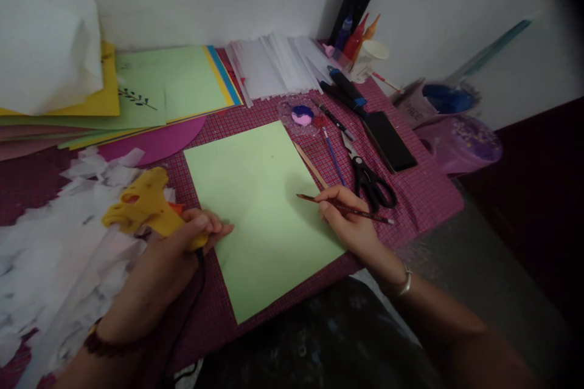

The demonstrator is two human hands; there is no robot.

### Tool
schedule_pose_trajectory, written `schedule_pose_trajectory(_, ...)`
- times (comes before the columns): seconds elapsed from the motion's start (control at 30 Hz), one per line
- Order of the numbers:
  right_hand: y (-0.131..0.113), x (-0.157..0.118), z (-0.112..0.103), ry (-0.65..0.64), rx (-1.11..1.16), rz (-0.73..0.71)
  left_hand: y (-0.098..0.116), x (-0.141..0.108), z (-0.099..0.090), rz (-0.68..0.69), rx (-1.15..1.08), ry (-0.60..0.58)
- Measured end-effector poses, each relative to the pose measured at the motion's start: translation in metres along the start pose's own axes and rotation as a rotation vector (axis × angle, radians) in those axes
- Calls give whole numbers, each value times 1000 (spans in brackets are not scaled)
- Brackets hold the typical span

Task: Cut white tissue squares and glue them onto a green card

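Two hands, both full. Right hand (353,228): fingers pinched on a slim dark reddish-brown pencil-like tool with a white end (365,214), tip pointing left above the sheet. Left hand (168,255): wrapped around the handle of a yellow plastic glue gun (157,209), black cord hanging down; fingertips extend over the sheet's left edge, contact unclear. Pale green rectangular paper sheet (255,194) lies flat between the hands, on a red checked tablecloth (424,209). Just right of sheet: thin wooden stick (310,164), blue-handled thin brush (334,155), black-handled metal scissors (367,179), then black flat phone (391,141). Beyond the sheet: clear plastic palette with blue and pink paint (285,112), translucent white sticks in a bundle (278,67). Far left: stack of green, yellow and blue paper (187,76). Below that, heap of white paper scraps (50,255).
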State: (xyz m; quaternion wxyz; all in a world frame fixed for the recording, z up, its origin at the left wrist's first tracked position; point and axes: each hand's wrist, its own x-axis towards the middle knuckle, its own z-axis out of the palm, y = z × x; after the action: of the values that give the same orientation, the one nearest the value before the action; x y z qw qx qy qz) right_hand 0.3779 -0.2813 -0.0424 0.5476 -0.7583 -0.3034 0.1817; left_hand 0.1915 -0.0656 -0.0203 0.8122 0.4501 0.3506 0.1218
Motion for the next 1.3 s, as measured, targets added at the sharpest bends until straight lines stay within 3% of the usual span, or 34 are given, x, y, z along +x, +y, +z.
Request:
schedule_pose_trajectory(0.27,-3,-18,2,-43,33,60,1,1,-2,8,13,-4)
schedule_pose_trajectory(1.3,-7,-11,6,-30,-40,69,2,1,2,-3,-20,30)
